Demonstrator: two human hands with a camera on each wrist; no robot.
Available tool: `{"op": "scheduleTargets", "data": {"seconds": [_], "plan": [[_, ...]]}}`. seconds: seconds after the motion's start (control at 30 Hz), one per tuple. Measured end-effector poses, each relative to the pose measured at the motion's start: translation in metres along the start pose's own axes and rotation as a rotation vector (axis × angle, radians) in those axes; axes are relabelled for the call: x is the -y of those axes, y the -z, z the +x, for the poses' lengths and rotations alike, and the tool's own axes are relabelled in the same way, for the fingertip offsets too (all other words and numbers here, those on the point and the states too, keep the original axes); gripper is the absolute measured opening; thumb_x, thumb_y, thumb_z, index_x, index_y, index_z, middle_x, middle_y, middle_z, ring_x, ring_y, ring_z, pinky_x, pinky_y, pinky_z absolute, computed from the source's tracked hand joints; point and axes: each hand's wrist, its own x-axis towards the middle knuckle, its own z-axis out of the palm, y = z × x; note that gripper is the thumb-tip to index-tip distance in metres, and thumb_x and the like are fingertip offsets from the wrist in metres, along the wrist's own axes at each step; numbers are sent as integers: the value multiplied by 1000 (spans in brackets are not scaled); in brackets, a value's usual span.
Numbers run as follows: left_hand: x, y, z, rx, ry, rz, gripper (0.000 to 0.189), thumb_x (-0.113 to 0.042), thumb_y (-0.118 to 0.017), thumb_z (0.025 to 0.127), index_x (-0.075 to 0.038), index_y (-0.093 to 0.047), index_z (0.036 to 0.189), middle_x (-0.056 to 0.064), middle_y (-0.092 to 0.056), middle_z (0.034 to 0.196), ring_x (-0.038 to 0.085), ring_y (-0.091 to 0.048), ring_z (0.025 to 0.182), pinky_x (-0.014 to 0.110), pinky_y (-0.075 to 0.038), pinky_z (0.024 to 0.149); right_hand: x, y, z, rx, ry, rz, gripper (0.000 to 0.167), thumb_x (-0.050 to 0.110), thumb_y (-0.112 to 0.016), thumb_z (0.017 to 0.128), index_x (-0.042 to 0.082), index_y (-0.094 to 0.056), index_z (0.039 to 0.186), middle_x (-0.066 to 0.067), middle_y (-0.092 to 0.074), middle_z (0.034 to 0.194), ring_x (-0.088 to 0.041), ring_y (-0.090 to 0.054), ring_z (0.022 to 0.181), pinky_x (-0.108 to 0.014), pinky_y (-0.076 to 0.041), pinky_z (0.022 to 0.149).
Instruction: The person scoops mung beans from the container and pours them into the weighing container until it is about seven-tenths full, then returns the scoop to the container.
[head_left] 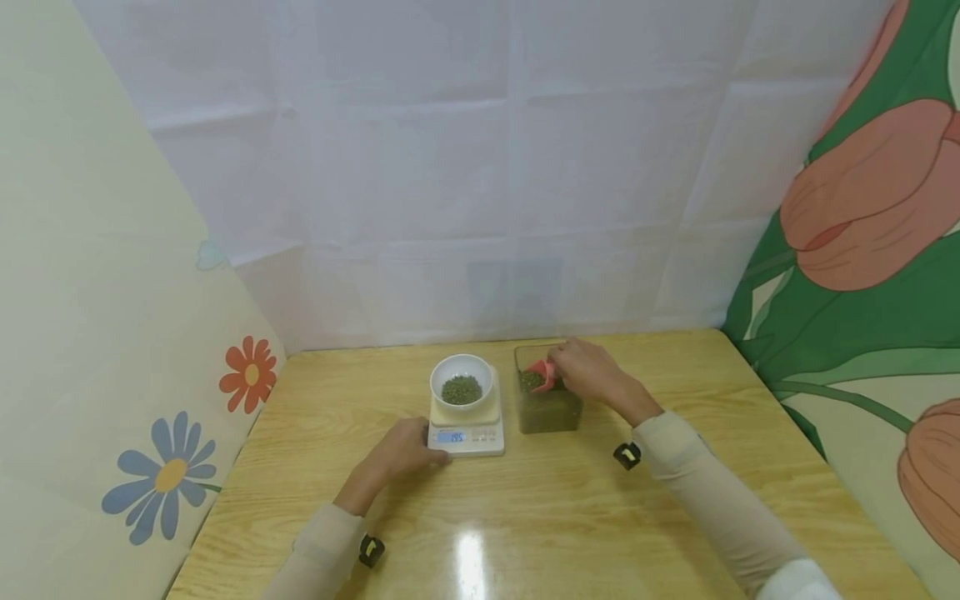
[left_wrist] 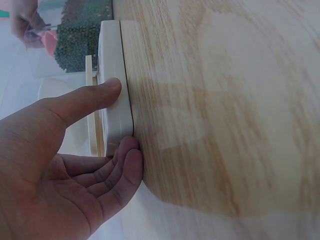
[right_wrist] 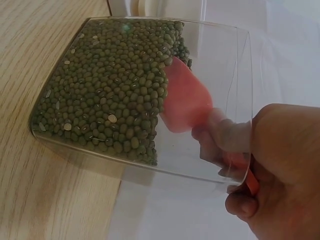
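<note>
My right hand (head_left: 588, 368) grips the handle of a pink scoop (right_wrist: 186, 95), fingers inside the top of a clear square container (head_left: 551, 417). The scoop's tip is at the surface of the green mung beans (right_wrist: 110, 85), which fill the lower part of the container. Left of it stands a white kitchen scale (head_left: 487, 437) with a lit display. A white bowl (head_left: 450, 367) with a small heap of mung beans sits on its platform. My left hand (head_left: 401, 450) holds the scale's front left corner, thumb along the front side and fingers curled at the left side.
The wooden table (head_left: 540, 525) reaches back to a white cloth (head_left: 405, 183). A flower-patterned panel (head_left: 90, 292) flanks the left side, and one with large tulips (head_left: 870, 333) the right. Small black wrist devices (head_left: 627, 455) show beside both sleeves.
</note>
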Motion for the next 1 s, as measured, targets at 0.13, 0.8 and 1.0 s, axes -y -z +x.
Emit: {"op": "scheduleTargets", "data": {"seconds": [0.13, 0.8, 1.0], "plan": [[0, 0, 0, -2, 2, 4, 32, -24, -91, 81, -7, -71, 100, 1, -71, 83, 15, -60, 71, 31, -53, 65, -1, -1, 0, 2, -6, 6, 14, -1, -66, 99, -1, -75, 109, -16, -77, 107, -35, -72, 100, -48, -62, 86], [2, 0, 2, -15, -22, 24, 33, -25, -91, 81, -7, -73, 100, 0, -70, 81, 15, -59, 68, 29, -52, 63, -7, -6, 1, 5, -18, 73, 14, 4, -64, 104, 2, -75, 112, -14, -77, 112, -35, -71, 107, -48, -61, 86], [2, 0, 2, -17, -7, 28, 35, -26, -92, 80, -6, -72, 102, 0, -70, 82, 15, -59, 70, 28, -52, 64, -9, -8, 0, -8, -10, 71, 14, 3, -63, 103, 2, -75, 111, -15, -77, 110, -35, -71, 104, -48, -62, 84]]}}
